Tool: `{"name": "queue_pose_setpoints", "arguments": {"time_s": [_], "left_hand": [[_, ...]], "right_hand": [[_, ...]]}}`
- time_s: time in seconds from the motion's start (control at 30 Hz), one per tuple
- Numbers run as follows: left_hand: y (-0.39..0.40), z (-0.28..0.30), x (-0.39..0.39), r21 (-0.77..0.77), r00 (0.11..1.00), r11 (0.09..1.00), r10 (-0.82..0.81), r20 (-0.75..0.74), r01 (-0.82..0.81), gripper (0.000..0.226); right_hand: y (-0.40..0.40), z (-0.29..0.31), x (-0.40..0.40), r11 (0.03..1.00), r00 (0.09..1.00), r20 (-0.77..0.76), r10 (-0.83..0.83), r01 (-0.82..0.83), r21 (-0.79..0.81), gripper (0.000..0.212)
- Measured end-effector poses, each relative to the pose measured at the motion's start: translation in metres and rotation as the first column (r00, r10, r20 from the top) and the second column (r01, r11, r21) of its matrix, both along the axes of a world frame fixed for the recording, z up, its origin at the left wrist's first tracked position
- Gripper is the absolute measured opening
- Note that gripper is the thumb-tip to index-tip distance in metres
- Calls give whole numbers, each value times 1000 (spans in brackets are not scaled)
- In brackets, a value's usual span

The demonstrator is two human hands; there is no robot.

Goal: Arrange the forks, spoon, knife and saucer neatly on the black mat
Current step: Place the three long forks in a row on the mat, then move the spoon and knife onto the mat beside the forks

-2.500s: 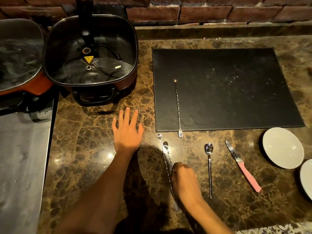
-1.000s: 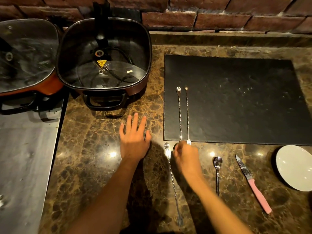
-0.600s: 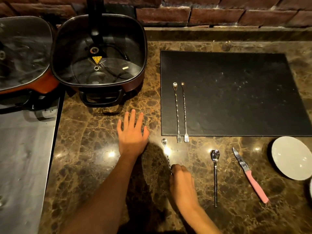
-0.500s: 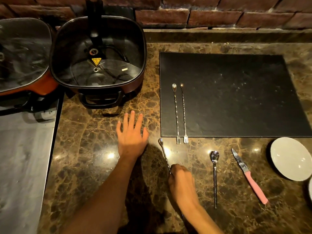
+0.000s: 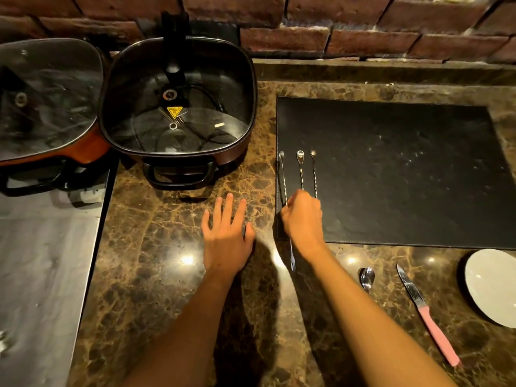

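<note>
The mat [image 5: 391, 169] is the reference. Three long forks lie at its left edge, parallel, long axes running from near edge to far edge.

- Fork A [image 5: 283, 177]: leftmost, just inside the mat's left border. Its tines overhang the mat's near edge onto the counter [image 5: 156, 247].
- Fork B [image 5: 301, 169]: just right of A.
- Fork C [image 5: 314, 174]: just right of B. The lower ends of B and C are hidden by the hand.

The right hand [image 5: 303, 219] is over the mat's near-left corner, fingers curled and pinched on the shaft of fork A. The left hand [image 5: 226, 236] lies flat on the counter left of the mat, fingers spread, holding nothing.

Judgement: fork A is being set in place. The coming move turns on its axis: it must stay parallel to B and slide toward the far edge until its ends match.

Off the mat, beyond its near edge, from left to right: spoon [image 5: 367, 277], bowl toward the mat; knife [image 5: 427, 311], tip toward the mat, pink handle nearer the person; saucer [image 5: 491, 286], at the near-right corner. All three lie right of the right hand, which is the nearer one.
</note>
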State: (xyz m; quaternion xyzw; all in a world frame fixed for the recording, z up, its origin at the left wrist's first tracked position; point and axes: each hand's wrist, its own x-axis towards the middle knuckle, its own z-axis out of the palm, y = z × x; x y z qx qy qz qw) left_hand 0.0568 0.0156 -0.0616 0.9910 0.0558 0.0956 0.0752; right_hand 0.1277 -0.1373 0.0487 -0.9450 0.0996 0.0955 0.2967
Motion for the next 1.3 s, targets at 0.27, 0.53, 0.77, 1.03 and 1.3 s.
{"name": "queue_pose_setpoints", "arguments": {"time_s": [0.27,0.53,0.77,1.03,1.3], "left_hand": [[0,3,2,-38,995,999,26,-94,-30,60],[2,-2,2,-20,997,1000,12,-70,-14,58],[2,-4,2,-46,998,999,5,-62,-8,56],[-19,28,-2,-180,992,982,-78,-103,59,59],[-155,42,-41,-130,622,626,-780,-69,769,63]], "right_hand": [[13,-13,39,996,1000,-5,12,-13,-92,10],[1,-10,30,998,1000,3,-2,2,-57,13],[-89,-7,-35,969,971,22,-239,237,62,9],[-151,-16,-146,961,956,-121,-269,257,-102,11],[-155,-18,-166,951,947,-138,-291,271,-149,12]]}}
